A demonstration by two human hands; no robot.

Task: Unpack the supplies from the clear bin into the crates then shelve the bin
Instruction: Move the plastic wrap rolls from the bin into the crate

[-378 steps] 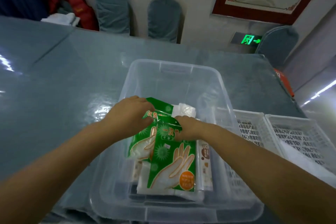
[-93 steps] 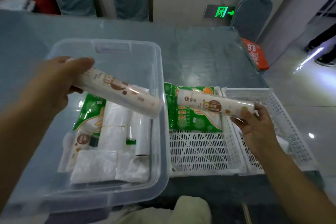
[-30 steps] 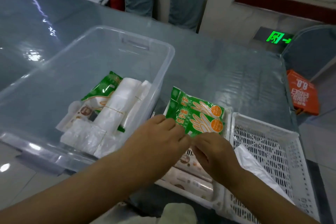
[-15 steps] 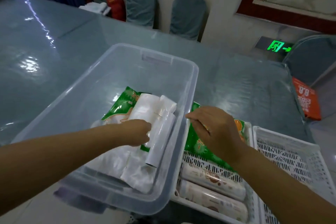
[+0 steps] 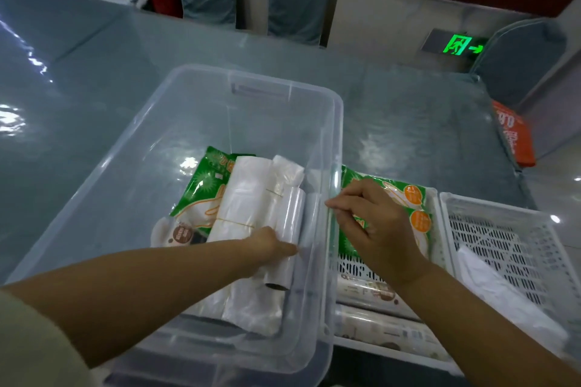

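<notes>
While unpacking stands part done, near crate (image 5: 440, 261) beside clear bin (image 5: 334, 141) holds two printed rolls (image 5: 374, 292), green glove packs (image 5: 412, 201) behind. My left hand (image 5: 270, 245) inside bin, fingers wrapping clear film roll (image 5: 289, 229). My right hand (image 5: 374, 223) over near crate at bin rim, loosely curled, holding nothing. Bin retains banded white bag bundles (image 5: 248, 204), another glove pack (image 5: 207, 185), brown-label item (image 5: 182, 234). Right crate (image 5: 515, 229) holds white bag. Shelving not begun, I judge.

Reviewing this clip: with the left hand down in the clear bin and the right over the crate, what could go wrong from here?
The left hand reaches for the clear film roll wedged against the clear plastic bin wall; pulling it may drag the rubber-banded white bag bundle along. The nearer white slotted crate already looks crowded, so added items might slide off.
</notes>
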